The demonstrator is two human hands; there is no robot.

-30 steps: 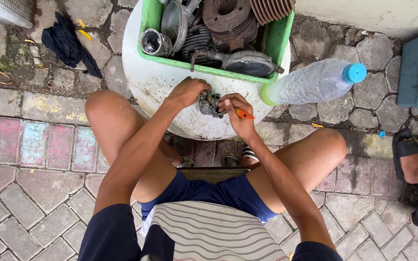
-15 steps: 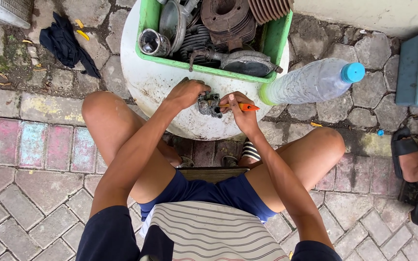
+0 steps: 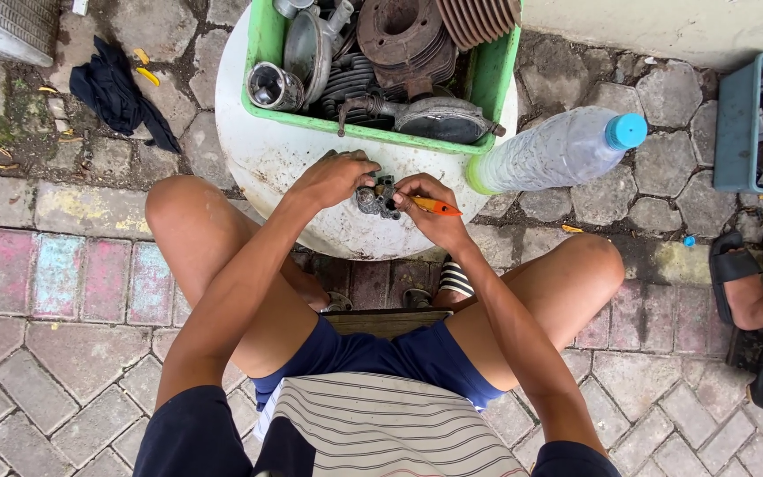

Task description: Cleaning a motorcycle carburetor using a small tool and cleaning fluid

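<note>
Change since half a second ago: the orange-handled screwdriver (image 3: 435,207) has swung from lying level to pointing down and to the right, its tip kept at the work; both hands sit slightly nearer the green crate, though the camera has also shifted. Item: small metal engine part (image 3: 373,198), grey and grimy, resting on the white round tabletop (image 3: 267,159) near its front edge. Left hand (image 3: 333,175): fingers curled over the part's left side, pinning it down. Right hand (image 3: 421,205): fingers closed in a pinch around the screwdriver, close to its shaft; judged a re-grip or part-turn on a fastener, with the part not yet let go. Behind: green crate (image 3: 262,53) of rusty finned cylinders and housings. Right: clear plastic bottle (image 3: 549,150) with blue cap, lying tilted at the table's edge. Beyond: dark cloth (image 3: 117,88) on paving; blue tray (image 3: 735,124); another person's sandalled foot (image 3: 739,274).
</note>
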